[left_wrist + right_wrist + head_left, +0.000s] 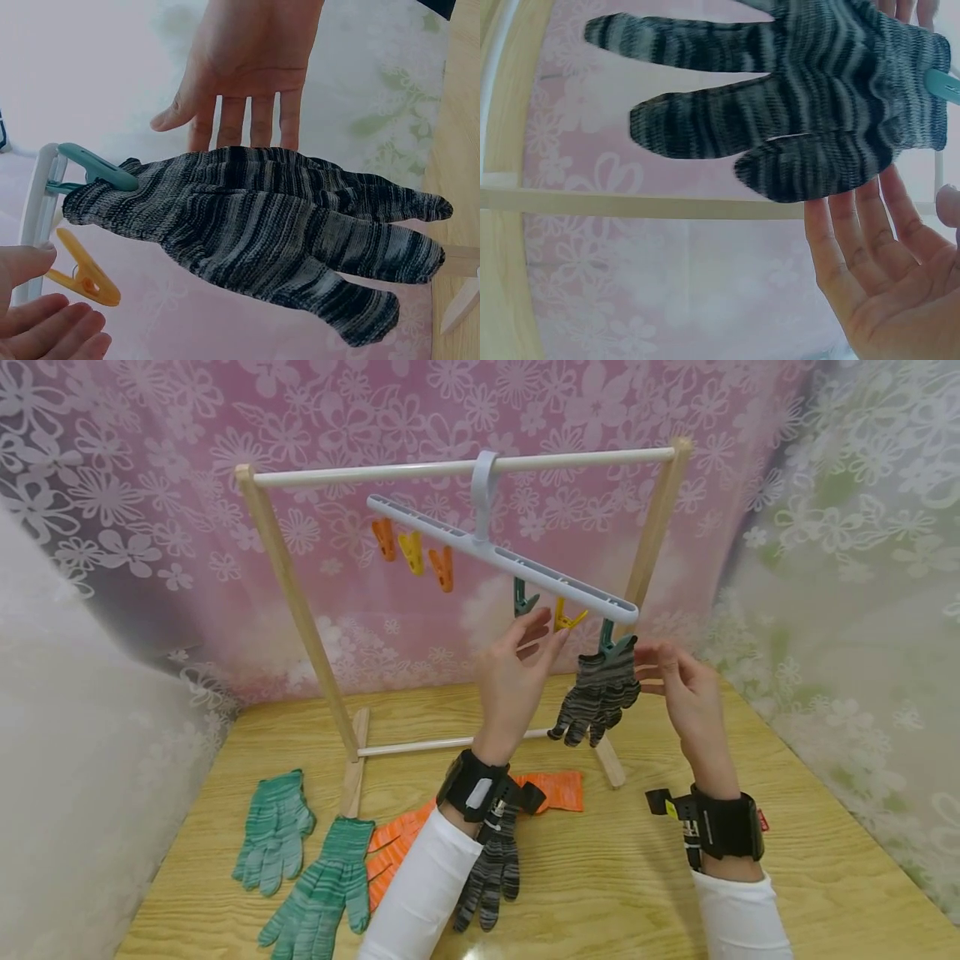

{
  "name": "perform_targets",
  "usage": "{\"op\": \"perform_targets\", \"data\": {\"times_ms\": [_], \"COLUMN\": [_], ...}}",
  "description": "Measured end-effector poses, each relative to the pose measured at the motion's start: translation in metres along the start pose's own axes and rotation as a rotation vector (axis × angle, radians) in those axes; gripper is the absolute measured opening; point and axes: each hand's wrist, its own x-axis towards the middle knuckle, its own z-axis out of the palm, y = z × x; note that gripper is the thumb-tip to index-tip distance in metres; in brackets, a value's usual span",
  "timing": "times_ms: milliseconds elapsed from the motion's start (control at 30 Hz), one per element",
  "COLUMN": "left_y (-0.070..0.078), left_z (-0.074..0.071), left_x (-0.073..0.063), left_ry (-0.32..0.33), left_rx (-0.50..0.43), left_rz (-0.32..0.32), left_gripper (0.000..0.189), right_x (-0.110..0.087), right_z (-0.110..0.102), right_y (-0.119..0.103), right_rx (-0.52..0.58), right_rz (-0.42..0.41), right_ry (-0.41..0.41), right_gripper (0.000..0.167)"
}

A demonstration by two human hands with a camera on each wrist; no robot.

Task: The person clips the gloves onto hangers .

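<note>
A black-and-grey striped knit glove hangs fingers down from a dark green clothespin at the right end of a pale grey clip hanger. My right hand is beside the glove, its fingers extended; in the right wrist view the fingertips pass partly behind the glove's edge, and I cannot tell whether they touch. On the glove's other side, my left hand is raised near a yellow clothespin, fingers loosely bent and holding nothing. Another green clothespin hangs just above it.
The hanger hooks over the white rail of a wooden stand and tilts down to the right. Orange and yellow clothespins hang on its left half. Green gloves, an orange glove and another striped glove lie on the table.
</note>
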Motion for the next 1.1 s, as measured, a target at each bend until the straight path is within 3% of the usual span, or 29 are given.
{"op": "perform_targets", "data": {"times_ms": [167, 467, 667, 933, 1100], "left_y": [0.001, 0.004, 0.003, 0.003, 0.004], "left_z": [0.006, 0.013, 0.015, 0.017, 0.018], "left_x": [0.004, 0.012, 0.014, 0.015, 0.014], "left_ry": [-0.028, 0.017, 0.044, 0.066, 0.077], "left_rx": [0.046, 0.096, 0.133, 0.179, 0.192], "left_rz": [-0.011, 0.008, 0.016, 0.018, 0.033], "left_gripper": [0.040, 0.041, 0.046, 0.048, 0.048], "right_x": [0.000, -0.005, -0.019, -0.042, -0.054], "right_z": [0.000, -0.001, -0.002, 0.019, 0.037], "right_y": [0.005, 0.026, 0.049, 0.071, 0.083], "right_rx": [-0.035, -0.012, -0.122, -0.422, -0.485], "right_rz": [0.026, 0.091, 0.112, 0.044, -0.021], "right_ry": [-0.022, -0.075, -0.147, -0.353, -0.521], "right_gripper": [0.054, 0.056, 0.049, 0.024, 0.016]}}
